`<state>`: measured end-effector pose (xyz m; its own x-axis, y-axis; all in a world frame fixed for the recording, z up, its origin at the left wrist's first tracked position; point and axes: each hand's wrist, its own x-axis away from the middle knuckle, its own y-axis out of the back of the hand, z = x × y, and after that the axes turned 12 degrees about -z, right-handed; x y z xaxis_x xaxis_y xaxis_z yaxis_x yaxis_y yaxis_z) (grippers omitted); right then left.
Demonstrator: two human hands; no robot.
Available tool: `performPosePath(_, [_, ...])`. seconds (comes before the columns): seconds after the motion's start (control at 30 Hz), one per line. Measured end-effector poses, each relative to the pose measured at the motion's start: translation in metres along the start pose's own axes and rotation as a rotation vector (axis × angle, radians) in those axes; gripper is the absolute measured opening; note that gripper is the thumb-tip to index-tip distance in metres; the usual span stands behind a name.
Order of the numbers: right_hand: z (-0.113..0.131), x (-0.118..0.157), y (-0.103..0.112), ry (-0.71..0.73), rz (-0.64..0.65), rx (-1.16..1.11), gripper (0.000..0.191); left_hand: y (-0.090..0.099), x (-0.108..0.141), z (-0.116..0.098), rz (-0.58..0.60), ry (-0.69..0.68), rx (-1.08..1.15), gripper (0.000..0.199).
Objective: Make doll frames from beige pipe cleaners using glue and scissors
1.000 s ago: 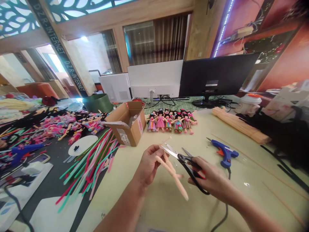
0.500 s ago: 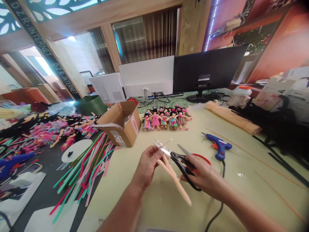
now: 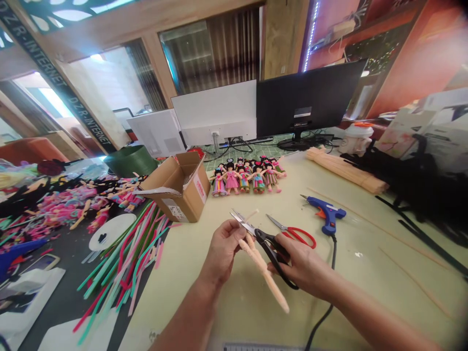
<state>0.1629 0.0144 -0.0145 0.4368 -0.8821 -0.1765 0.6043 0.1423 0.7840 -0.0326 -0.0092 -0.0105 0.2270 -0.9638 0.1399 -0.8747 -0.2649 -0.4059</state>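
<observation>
My left hand (image 3: pixel 224 248) pinches a peach fuzzy pipe-cleaner figure (image 3: pixel 268 278) near its upper end, and the figure slants down to the right. In my right hand (image 3: pixel 302 261) are black-handled scissors (image 3: pixel 272 248). Their blades are slightly parted beside my left fingertips, where a thin peach strand (image 3: pixel 252 214) sticks out. Just beyond my right hand, red-handled scissors (image 3: pixel 298 235) lie on the pale table mat (image 3: pixel 190 312). A blue glue gun (image 3: pixel 327 213) rests further right, its cord passing by my right wrist.
Small dolls (image 3: pixel 244 179) stand grouped behind my hands, beside an open cardboard box (image 3: pixel 183 195). Coloured pipe cleaners (image 3: pixel 124 258) and a pile of dolls (image 3: pixel 69 200) fill the left. Peach stems (image 3: pixel 347 170) and black fuzzy material (image 3: pixel 413 180) lie right. Monitors (image 3: pixel 310 105) stand behind.
The view has shifted slightly, and the scene sits a little further left. My right hand has moved slightly away from the red-handled scissors, which now show more fully. Both hands keep their hold.
</observation>
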Motion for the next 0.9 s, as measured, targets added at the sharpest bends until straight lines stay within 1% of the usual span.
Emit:
performPosePath(0.23, [0.003,0.000,-0.001,-0.022,0.040,0.070,0.034,0.001,-0.002,0.001,-0.024,0.007,-0.046,0.017])
performPosePath(0.37, [0.002,0.000,-0.003,-0.019,0.041,0.099,0.034,0.003,-0.003,0.000,-0.031,0.024,-0.072,0.014])
performPosePath(0.5, [0.000,0.001,-0.007,-0.056,0.051,0.121,0.034,0.005,-0.004,0.000,-0.040,0.043,-0.098,0.013])
performPosePath(0.67, [-0.003,-0.001,-0.012,-0.092,0.057,0.087,0.035,0.005,-0.004,-0.001,-0.059,0.066,-0.097,0.015])
performPosePath(0.77, [-0.006,-0.003,-0.010,-0.129,0.024,0.069,0.032,0.006,-0.005,-0.002,-0.079,0.079,-0.090,0.016])
performPosePath(0.9, [-0.014,-0.006,0.000,-0.145,-0.100,0.230,0.026,0.012,-0.009,-0.004,-0.120,0.094,-0.038,0.019])
